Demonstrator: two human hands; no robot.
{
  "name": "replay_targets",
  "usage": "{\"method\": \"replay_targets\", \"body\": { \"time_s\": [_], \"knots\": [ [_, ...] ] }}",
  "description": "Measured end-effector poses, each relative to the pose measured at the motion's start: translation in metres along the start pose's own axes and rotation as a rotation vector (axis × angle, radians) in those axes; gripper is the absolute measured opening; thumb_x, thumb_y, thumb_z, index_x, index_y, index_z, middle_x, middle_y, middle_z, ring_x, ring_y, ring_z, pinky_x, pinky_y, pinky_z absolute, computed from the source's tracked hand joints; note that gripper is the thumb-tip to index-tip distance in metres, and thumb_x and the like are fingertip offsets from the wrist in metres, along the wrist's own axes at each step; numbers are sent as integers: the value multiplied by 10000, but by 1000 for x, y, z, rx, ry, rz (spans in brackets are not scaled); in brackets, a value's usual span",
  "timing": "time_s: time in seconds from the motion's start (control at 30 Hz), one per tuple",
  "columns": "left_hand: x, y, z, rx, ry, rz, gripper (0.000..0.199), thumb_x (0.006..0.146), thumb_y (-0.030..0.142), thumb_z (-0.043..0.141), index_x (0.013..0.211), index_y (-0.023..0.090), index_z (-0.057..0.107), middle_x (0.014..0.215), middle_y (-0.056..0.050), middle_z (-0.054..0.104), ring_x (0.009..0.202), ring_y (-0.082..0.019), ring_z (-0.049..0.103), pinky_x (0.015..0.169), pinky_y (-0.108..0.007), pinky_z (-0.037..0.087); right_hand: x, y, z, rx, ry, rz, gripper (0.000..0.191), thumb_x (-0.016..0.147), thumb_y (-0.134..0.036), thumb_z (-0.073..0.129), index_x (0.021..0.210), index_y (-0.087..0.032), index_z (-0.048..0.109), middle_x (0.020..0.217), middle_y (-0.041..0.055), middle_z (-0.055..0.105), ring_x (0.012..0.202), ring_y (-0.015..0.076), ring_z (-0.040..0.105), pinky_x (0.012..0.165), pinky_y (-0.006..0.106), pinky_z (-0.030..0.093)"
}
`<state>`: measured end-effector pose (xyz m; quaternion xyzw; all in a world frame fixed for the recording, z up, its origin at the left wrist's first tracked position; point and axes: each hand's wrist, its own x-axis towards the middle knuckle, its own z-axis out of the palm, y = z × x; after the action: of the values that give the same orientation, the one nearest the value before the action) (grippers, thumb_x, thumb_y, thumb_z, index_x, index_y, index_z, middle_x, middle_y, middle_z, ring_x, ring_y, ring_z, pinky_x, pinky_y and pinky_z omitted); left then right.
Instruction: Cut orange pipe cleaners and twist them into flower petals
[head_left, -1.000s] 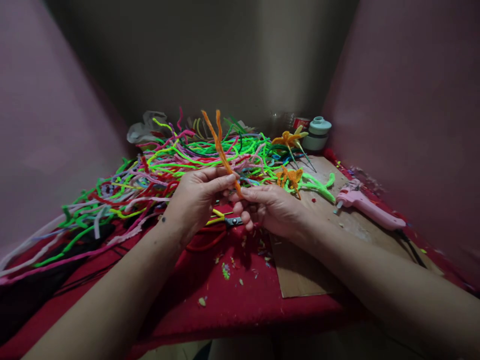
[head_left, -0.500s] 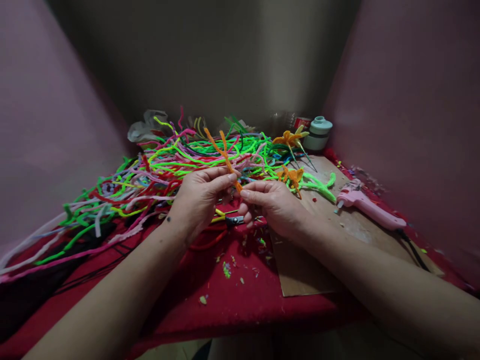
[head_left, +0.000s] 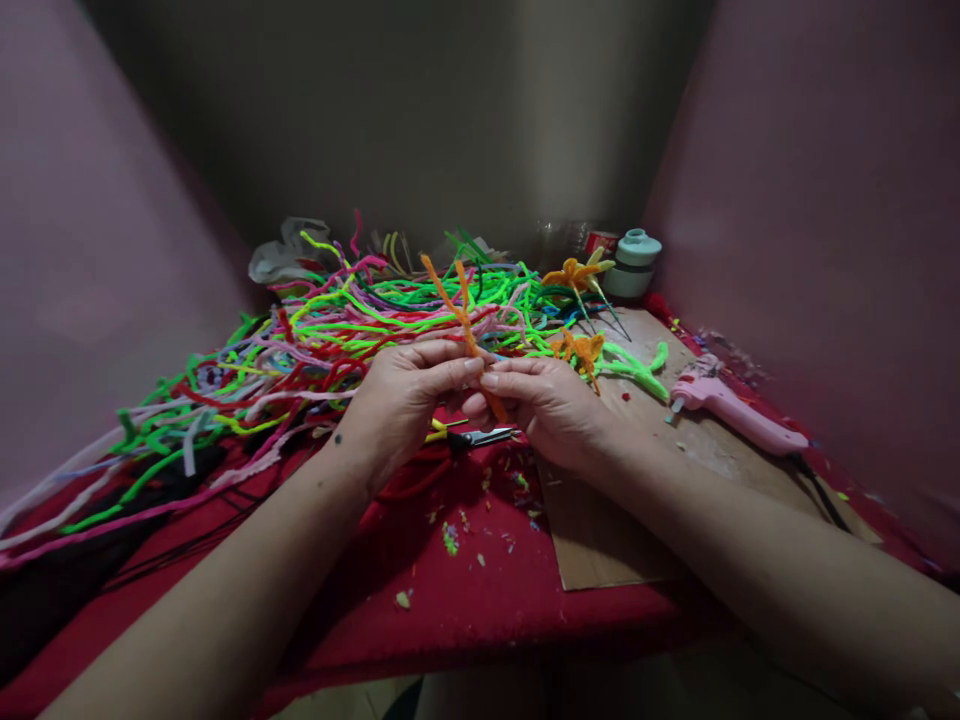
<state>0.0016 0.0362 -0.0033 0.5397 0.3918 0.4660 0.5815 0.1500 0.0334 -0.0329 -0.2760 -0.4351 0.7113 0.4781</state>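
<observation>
Between my two hands is an orange pipe cleaner (head_left: 459, 307), its two free ends spreading upward in a V. My left hand (head_left: 415, 391) pinches it below the fork with thumb and fingers. Close against it, my right hand (head_left: 553, 405) grips the lower part, and a short orange end shows under its fingers. The fingertips of both hands nearly meet and hide the middle of the piece. Just below them, scissors (head_left: 480, 437) lie on the red cloth (head_left: 480, 610). An orange pipe-cleaner flower (head_left: 579, 348) rests right of my right hand.
A big heap of coloured pipe cleaners (head_left: 390, 310) spreads behind and left. At right, a pink glue gun (head_left: 739, 415) lies on a brown board (head_left: 600, 550). Behind stand a pale green bottle (head_left: 634, 262) and another orange flower (head_left: 574, 273). Fuzz scraps (head_left: 450, 538) dot the cloth.
My hands have come closer together on the orange pipe cleaner. Its forked top has shifted slightly right and stands more upright, and its lower end now shows beneath my right fingers.
</observation>
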Motion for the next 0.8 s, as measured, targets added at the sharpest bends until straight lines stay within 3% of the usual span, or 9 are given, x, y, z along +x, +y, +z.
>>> {"method": "replay_targets", "body": {
  "time_s": [0.23, 0.43, 0.57, 0.67, 0.8],
  "knots": [
    [1, -2, -3, 135, 2, 50, 140, 681, 264, 712, 737, 136, 702, 649, -5, 633, 545, -93, 537, 518, -200, 408, 0, 1, 0, -48, 13, -53, 80, 677, -210, 639, 640, -139, 631, 580, 15, 652, 554, 119, 596, 600, 261, 472],
    [-3, 3, 6, 524, 181, 141, 211, 679, 255, 679, 527, 147, 582, 468, 42, 482, 453, -70, 390, 441, -195, 284, -4, 1, 5, -290, 156, -156, 134, 714, -198, 588, 595, -140, 611, 572, 15, 641, 514, 85, 521, 560, 235, 410],
    [-8, 4, 13, 663, 288, 223, 195, 656, 234, 677, 508, 151, 581, 484, 33, 492, 490, -81, 402, 450, -193, 284, -6, 1, 7, -318, 184, -173, 148, 715, -205, 579, 580, -147, 601, 558, 4, 622, 531, 96, 525, 559, 240, 413],
    [-7, 1, 12, 613, 283, 164, 197, 660, 247, 669, 513, 158, 573, 464, 37, 477, 452, -74, 385, 422, -191, 264, -5, 1, 6, -301, 181, -153, 145, 702, -177, 567, 562, -150, 591, 538, -4, 612, 508, 87, 503, 543, 235, 400],
    [-5, -4, 10, 307, 199, -7, 192, 638, 255, 673, 518, 163, 554, 424, 42, 464, 367, -64, 358, 367, -193, 232, -6, 2, 6, -391, 216, -189, 146, 726, -204, 572, 597, -151, 618, 577, 8, 635, 533, 97, 533, 574, 248, 424]
  ]
}}
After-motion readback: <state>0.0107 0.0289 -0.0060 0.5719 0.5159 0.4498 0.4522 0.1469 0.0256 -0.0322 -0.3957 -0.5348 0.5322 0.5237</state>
